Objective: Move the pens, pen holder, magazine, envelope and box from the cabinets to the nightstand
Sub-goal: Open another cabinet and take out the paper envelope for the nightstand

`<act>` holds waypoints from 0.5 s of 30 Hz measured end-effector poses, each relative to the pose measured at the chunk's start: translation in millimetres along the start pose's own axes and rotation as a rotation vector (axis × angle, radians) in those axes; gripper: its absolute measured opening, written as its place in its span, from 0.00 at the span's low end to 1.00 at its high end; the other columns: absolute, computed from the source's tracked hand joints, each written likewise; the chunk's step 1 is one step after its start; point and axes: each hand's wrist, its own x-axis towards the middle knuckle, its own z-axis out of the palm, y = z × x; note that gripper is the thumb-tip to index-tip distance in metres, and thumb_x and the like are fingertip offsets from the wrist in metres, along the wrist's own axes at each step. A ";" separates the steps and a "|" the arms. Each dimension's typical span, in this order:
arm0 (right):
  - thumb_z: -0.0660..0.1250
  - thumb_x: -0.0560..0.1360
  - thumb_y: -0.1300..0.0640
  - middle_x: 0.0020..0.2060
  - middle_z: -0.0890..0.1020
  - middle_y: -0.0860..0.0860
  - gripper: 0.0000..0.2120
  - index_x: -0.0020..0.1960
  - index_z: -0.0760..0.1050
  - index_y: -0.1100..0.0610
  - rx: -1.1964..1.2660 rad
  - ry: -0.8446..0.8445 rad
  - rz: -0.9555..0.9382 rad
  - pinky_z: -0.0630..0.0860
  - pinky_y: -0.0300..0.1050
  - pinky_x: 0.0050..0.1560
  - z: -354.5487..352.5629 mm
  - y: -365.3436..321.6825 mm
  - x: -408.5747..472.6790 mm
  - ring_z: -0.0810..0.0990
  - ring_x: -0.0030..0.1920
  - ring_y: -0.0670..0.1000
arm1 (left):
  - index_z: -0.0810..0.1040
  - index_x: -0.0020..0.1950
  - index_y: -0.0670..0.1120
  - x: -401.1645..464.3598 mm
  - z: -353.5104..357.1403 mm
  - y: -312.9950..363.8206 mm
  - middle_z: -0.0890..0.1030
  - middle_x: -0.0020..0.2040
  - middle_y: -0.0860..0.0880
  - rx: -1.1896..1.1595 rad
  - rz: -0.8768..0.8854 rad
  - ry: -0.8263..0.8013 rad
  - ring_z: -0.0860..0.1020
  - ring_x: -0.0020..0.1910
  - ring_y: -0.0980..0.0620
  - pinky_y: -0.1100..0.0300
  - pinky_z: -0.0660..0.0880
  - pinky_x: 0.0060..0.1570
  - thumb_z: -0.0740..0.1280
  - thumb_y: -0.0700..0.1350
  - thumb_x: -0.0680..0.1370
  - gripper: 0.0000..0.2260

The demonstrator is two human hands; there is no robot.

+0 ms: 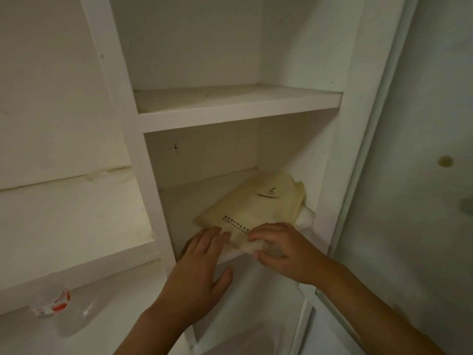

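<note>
1. Cream paper envelope [252, 208] lies flat on the white cabinet shelf [179, 198], its near corner under both hands.
2. The right hand [284, 249] pinches that corner, thumb below and fingers curled on top.
3. The left hand [194, 267], just beside it, rests straight fingers against the envelope's edge.
4. Dark printed lines and a small logo cross the envelope beyond the fingertips; too blurred to read.
5. A clear plastic bottle [55, 307] with a red-and-white label lies well to the left of the left hand.

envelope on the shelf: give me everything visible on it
The envelope is pale cream, soft and crumpled-looking, with dark printed lines of text and a small logo near its far end. It lies flat and skewed on the lower shelf of the narrow white cabinet, over something white at its right. The right hand pinches its near edge; the left hand rests straight fingers at its near-left corner.
</note>
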 end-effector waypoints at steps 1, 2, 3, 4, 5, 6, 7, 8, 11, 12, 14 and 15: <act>0.71 0.79 0.46 0.61 0.82 0.38 0.15 0.63 0.82 0.49 0.017 0.010 0.007 0.71 0.49 0.69 -2.3 0.3 -2.2 0.79 0.64 0.40 | 0.63 0.79 0.54 4.8 2.2 -1.7 0.64 0.78 0.54 0.005 0.001 -0.002 0.60 0.79 0.52 0.49 0.63 0.76 0.59 0.60 0.80 0.28; 0.72 0.78 0.47 0.59 0.83 0.38 0.14 0.62 0.83 0.50 0.039 0.021 0.016 0.73 0.49 0.68 -5.0 0.8 -3.9 0.80 0.63 0.40 | 0.62 0.79 0.55 9.6 5.0 -3.6 0.64 0.78 0.54 0.016 0.001 -0.008 0.60 0.78 0.51 0.47 0.63 0.76 0.58 0.60 0.80 0.28; 0.72 0.77 0.49 0.58 0.84 0.40 0.13 0.59 0.84 0.52 0.068 0.036 0.027 0.75 0.49 0.66 -8.1 0.7 -5.3 0.81 0.62 0.42 | 0.62 0.79 0.55 14.0 7.8 -5.6 0.63 0.78 0.54 0.028 -0.002 -0.015 0.60 0.79 0.51 0.45 0.62 0.76 0.57 0.61 0.81 0.27; 0.73 0.77 0.50 0.56 0.85 0.40 0.12 0.57 0.84 0.53 0.100 0.049 0.041 0.77 0.49 0.64 -11.0 0.2 -6.4 0.82 0.60 0.43 | 0.62 0.79 0.56 17.8 10.8 -7.7 0.63 0.78 0.54 0.037 -0.010 -0.024 0.60 0.79 0.50 0.43 0.62 0.76 0.56 0.62 0.81 0.27; 0.73 0.76 0.51 0.54 0.85 0.41 0.11 0.56 0.85 0.53 0.127 0.060 0.055 0.78 0.49 0.63 -13.5 -0.4 -7.1 0.83 0.59 0.44 | 0.62 0.79 0.57 20.4 13.0 -8.8 0.63 0.79 0.54 0.046 -0.019 -0.035 0.60 0.79 0.50 0.42 0.62 0.75 0.55 0.63 0.81 0.26; 0.73 0.75 0.51 0.53 0.86 0.41 0.10 0.54 0.85 0.53 0.142 0.067 0.068 0.78 0.49 0.62 -15.7 -1.3 -7.9 0.83 0.58 0.44 | 0.63 0.78 0.58 21.7 15.0 -9.4 0.62 0.79 0.54 0.059 -0.026 -0.045 0.59 0.79 0.49 0.41 0.62 0.75 0.54 0.64 0.81 0.26; 0.73 0.75 0.51 0.52 0.86 0.41 0.09 0.53 0.85 0.53 0.146 0.074 0.080 0.78 0.49 0.61 -17.3 -1.4 -8.0 0.83 0.57 0.45 | 0.64 0.77 0.59 21.5 16.5 -9.7 0.63 0.79 0.55 0.075 -0.028 -0.051 0.60 0.79 0.49 0.41 0.62 0.75 0.53 0.64 0.81 0.25; 0.72 0.75 0.51 0.51 0.86 0.41 0.09 0.52 0.85 0.53 0.143 0.083 0.089 0.78 0.49 0.61 -18.0 -0.7 -7.9 0.83 0.56 0.45 | 0.65 0.77 0.59 20.5 17.4 -9.6 0.64 0.78 0.55 0.090 -0.027 -0.050 0.61 0.79 0.49 0.41 0.62 0.75 0.53 0.65 0.81 0.25; 0.68 0.76 0.47 0.51 0.84 0.41 0.12 0.52 0.85 0.53 0.092 0.139 0.112 0.77 0.48 0.61 -15.9 3.8 -7.3 0.81 0.56 0.45 | 0.68 0.75 0.60 17.6 18.5 -10.2 0.68 0.76 0.57 0.109 -0.026 -0.045 0.64 0.77 0.52 0.42 0.62 0.75 0.54 0.65 0.81 0.24; 0.67 0.76 0.45 0.52 0.83 0.41 0.14 0.53 0.85 0.53 0.033 0.163 0.119 0.75 0.47 0.62 -14.6 7.0 -7.9 0.80 0.57 0.44 | 0.69 0.75 0.59 17.3 18.7 -10.7 0.69 0.75 0.57 0.101 -0.032 -0.044 0.64 0.76 0.52 0.42 0.62 0.75 0.54 0.65 0.80 0.24; 0.65 0.76 0.40 0.57 0.80 0.41 0.19 0.55 0.84 0.52 -0.135 0.190 0.154 0.70 0.48 0.66 -13.7 13.0 -9.3 0.75 0.61 0.43 | 0.70 0.74 0.59 17.9 19.2 -10.5 0.71 0.74 0.57 0.083 -0.041 -0.038 0.66 0.75 0.53 0.42 0.63 0.75 0.56 0.65 0.80 0.25; 0.63 0.75 0.37 0.59 0.78 0.41 0.21 0.57 0.84 0.50 -0.208 0.181 0.184 0.66 0.48 0.67 -14.2 14.8 -9.7 0.73 0.63 0.42 | 0.71 0.74 0.59 18.4 19.3 -9.8 0.72 0.73 0.58 0.075 -0.043 -0.032 0.67 0.74 0.53 0.42 0.63 0.75 0.57 0.64 0.80 0.24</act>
